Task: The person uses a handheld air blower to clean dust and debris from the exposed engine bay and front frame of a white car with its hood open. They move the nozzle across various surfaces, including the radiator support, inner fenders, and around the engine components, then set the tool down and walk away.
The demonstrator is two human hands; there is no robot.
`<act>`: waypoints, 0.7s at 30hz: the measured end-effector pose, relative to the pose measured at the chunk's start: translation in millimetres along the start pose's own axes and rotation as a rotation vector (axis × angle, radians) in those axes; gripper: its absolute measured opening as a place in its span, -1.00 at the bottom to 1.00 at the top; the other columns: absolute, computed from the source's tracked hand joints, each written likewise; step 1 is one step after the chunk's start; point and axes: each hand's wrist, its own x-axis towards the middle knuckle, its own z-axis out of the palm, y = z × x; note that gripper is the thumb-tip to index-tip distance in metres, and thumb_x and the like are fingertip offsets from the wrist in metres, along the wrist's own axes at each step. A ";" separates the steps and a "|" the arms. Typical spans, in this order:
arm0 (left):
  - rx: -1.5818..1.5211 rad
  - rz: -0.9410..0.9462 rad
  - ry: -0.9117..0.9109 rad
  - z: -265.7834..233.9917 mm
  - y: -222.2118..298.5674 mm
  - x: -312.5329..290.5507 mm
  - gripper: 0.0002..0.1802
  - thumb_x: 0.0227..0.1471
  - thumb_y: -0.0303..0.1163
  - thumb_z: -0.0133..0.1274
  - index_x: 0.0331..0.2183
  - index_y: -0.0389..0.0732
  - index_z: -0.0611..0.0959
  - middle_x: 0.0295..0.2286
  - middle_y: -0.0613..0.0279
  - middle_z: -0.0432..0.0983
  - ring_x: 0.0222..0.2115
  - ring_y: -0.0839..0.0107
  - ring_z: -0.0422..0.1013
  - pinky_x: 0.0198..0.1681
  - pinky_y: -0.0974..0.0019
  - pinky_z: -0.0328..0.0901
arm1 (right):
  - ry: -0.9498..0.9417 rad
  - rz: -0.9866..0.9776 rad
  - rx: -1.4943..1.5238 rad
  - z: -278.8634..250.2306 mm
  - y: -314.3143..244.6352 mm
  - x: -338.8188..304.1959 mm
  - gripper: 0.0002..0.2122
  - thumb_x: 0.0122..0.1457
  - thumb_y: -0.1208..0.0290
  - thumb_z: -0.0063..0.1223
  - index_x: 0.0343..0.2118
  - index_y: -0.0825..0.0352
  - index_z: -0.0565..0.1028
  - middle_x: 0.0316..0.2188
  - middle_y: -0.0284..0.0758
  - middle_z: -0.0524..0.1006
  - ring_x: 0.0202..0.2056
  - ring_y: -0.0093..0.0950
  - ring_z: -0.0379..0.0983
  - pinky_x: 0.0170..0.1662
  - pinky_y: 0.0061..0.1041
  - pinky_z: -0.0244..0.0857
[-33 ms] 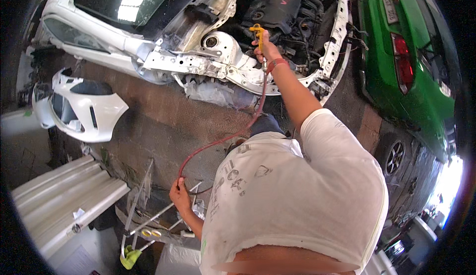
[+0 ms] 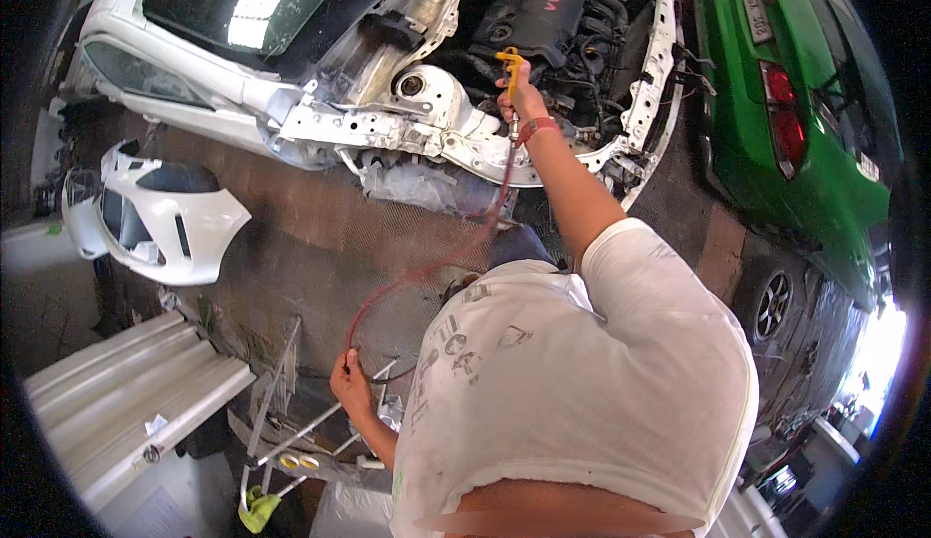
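My right hand [image 2: 524,99] is closed around a yellow air blow gun [image 2: 511,72], held out over the front corner of a white car's open engine bay. A metal fitting joins the gun's lower end to a red air hose [image 2: 373,300]. The hose curves down and left, blurred along its middle, to my left hand [image 2: 352,383], whose fingers are wrapped round it near waist height. Ahead of the blow gun lies a dark engine cover [image 2: 533,14]. Beside it, to the left, is the white strut tower [image 2: 436,92]. The gun's nozzle tip is hard to make out.
The stripped white front frame [image 2: 359,123] spans ahead of me. A white bumper cover [image 2: 165,208] lies on the floor at left. Nearer stand ribbed white panels [image 2: 136,397] and a metal stand [image 2: 291,431] with a yellow-green cloth [image 2: 258,507]. A green car [image 2: 766,121] is parked at right.
The hose between my hands has shifted slightly and now looks blurred. Both hands keep their hold in nearly the same places. The view has tilted a little.
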 end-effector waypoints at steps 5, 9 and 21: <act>-0.103 0.118 -0.023 -18.7 -18.5 39.3 -0.53 0.33 -0.02 0.17 -0.18 -0.30 0.76 -0.52 0.35 0.42 -0.51 0.51 0.26 -0.42 0.34 0.17 | -0.053 -0.011 0.006 5.5 1.0 -40.5 -0.16 0.30 -0.58 -0.47 -0.14 0.26 0.50 -0.69 -0.52 0.24 -0.75 -0.64 0.07 -0.67 -0.59 0.00; -0.044 0.126 -0.174 -12.7 -31.3 66.9 -0.52 0.34 -0.01 0.17 -0.20 -0.32 0.75 -0.53 0.34 0.42 -0.51 0.51 0.26 -0.42 0.33 0.17 | 0.079 -0.184 -0.028 11.9 2.2 -59.9 -0.13 0.31 -0.57 -0.45 -0.08 0.33 0.51 -0.69 -0.50 0.30 -0.76 -0.63 0.13 -0.66 -0.56 0.03; 0.082 0.137 -0.291 19.2 47.0 37.9 -0.52 0.38 -0.03 0.12 -0.30 -0.32 0.67 -0.56 0.43 0.32 -0.52 0.58 0.17 -0.44 0.37 0.09 | -0.074 -0.093 0.035 23.9 -37.4 29.8 -0.17 0.31 -0.55 -0.38 -0.16 0.32 0.53 -0.68 -0.44 0.32 -0.76 -0.55 0.18 -0.64 -0.50 0.09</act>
